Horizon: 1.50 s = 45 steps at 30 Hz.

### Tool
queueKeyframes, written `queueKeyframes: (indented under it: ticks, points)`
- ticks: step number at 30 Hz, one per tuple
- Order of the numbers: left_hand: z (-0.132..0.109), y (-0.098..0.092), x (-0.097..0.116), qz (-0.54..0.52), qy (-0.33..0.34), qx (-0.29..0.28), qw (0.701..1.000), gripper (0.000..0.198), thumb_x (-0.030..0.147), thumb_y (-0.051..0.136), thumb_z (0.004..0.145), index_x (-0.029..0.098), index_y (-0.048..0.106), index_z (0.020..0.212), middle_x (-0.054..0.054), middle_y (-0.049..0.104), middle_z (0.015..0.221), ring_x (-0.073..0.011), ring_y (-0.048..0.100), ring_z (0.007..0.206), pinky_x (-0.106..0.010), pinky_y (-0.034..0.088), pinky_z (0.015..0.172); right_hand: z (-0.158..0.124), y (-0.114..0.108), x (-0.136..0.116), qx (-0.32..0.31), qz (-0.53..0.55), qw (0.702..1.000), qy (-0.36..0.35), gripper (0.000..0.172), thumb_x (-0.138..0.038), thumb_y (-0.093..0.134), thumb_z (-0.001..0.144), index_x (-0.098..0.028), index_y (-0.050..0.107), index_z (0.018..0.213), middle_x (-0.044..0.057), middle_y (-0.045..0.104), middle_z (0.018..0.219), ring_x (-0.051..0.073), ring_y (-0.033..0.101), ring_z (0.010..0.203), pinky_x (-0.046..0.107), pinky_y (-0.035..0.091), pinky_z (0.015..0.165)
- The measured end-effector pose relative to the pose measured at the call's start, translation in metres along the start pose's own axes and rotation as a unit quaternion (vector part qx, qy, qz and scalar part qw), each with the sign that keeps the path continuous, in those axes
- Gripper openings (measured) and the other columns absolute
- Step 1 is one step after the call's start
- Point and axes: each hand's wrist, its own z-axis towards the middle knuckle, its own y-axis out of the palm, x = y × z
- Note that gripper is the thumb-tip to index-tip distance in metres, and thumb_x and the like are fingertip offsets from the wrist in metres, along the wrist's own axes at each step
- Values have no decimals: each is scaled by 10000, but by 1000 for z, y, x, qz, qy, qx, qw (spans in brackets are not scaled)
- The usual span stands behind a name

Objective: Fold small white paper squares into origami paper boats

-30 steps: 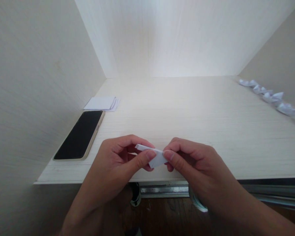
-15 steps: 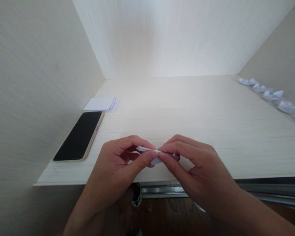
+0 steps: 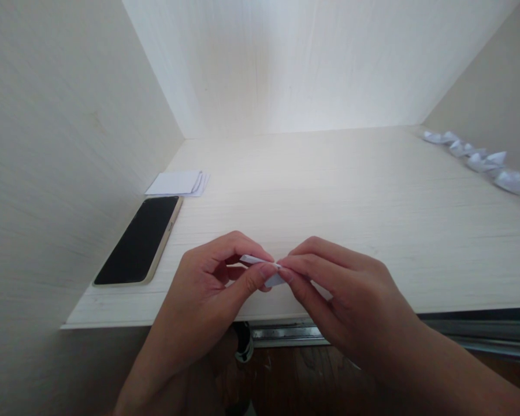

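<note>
A small folded piece of white paper (image 3: 274, 281) is held above the front part of the white shelf (image 3: 312, 196). My left hand (image 3: 219, 280) pinches it between thumb and fingers from the left. From the right, my right hand (image 3: 344, 289) pinches the same paper, its thumb tip and fingertips meeting those of the left. Much of the paper is hidden behind the fingers, so its folded shape is hard to make out.
On the left lies a black-screened phone (image 3: 138, 240) in a pale case, with a small stack of white paper (image 3: 175, 182) behind it. Several folded white paper pieces (image 3: 481, 160) line the right wall. Below the front edge are a metal rail (image 3: 286, 333) and a shoe (image 3: 243, 342).
Fingers of my right hand have closed in further on the paper, covering its right end that showed before. My left hand keeps its pinch. The view has shifted slightly.
</note>
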Motion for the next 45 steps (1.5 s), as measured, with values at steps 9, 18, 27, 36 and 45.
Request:
queueKeyframes:
  ticks: [9,18,27,36,45]
  points:
    - [0,0,3,13,-1,-4,1000,129,242,740,922,186,737,807,2,728,782,-111,695,728,-179,561,674,0,2,-1,11,-38,999,-27,228,-134,563,1009,-114,769,914,71,719,821,178,650,739,304,491,673]
    - [0,-13,-7,-34,41,50,997,131,246,771,908,205,751,786,-2,698,790,-130,665,721,-220,543,655,-1,-6,0,31,21,999,3,200,-118,588,981,-142,740,853,35,694,762,133,620,664,265,461,598]
    - [-1,-24,-8,-92,38,77,992,97,263,820,863,216,783,787,-10,701,783,-138,640,746,-226,510,659,-9,-15,3,113,110,976,148,82,-289,695,956,-232,743,992,0,773,912,137,698,772,243,521,685]
    - [-1,-10,-3,-96,-13,-5,995,148,259,800,872,196,788,739,-20,714,729,-129,643,697,-212,514,624,2,-5,-8,-11,136,983,123,287,-230,603,997,-195,696,728,-28,618,626,113,536,588,255,387,577]
    - [6,-19,-9,-252,6,145,957,100,281,820,850,197,789,806,-30,720,794,-163,703,726,-225,592,571,-1,-7,7,23,391,873,291,321,-434,709,942,-211,726,713,22,693,677,151,593,660,273,433,638]
